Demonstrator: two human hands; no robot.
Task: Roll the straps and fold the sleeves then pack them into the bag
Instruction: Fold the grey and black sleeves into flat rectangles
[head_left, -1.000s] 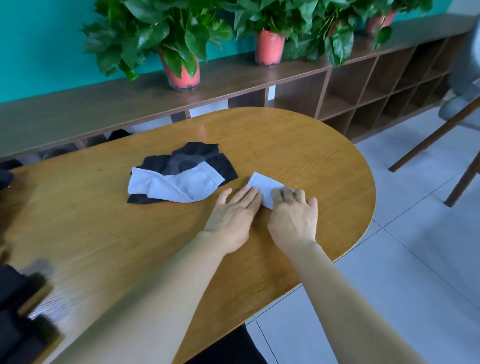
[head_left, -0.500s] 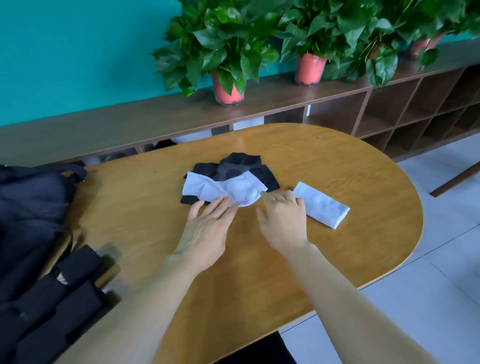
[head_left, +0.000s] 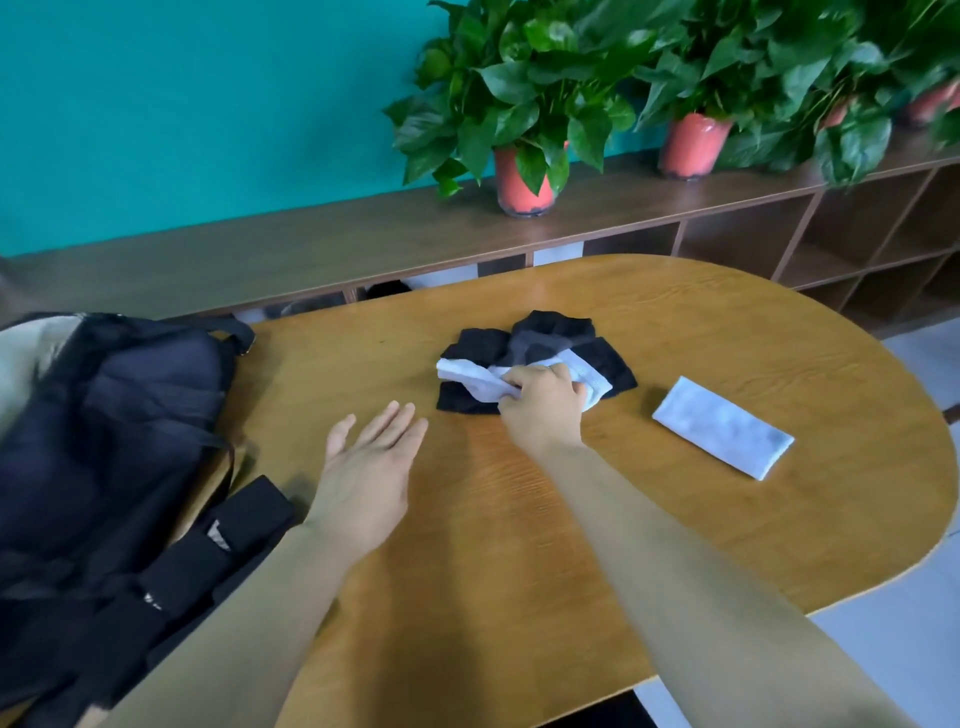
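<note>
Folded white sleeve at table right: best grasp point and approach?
Pinch the folded white sleeve across its short width at mid-length, coming from above. It lies flat on the table, a long rectangle, clear of the pile, so both long edges are free; a mid grip likely keeps the folds together.

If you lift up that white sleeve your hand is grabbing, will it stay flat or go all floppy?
Probably floppy: the white sleeve bunches and wrinkles where the right hand pinches it. It looks thin, so it is likely light. It shouldn't roll; the folded sleeve nearby lies flat on the table.
</note>
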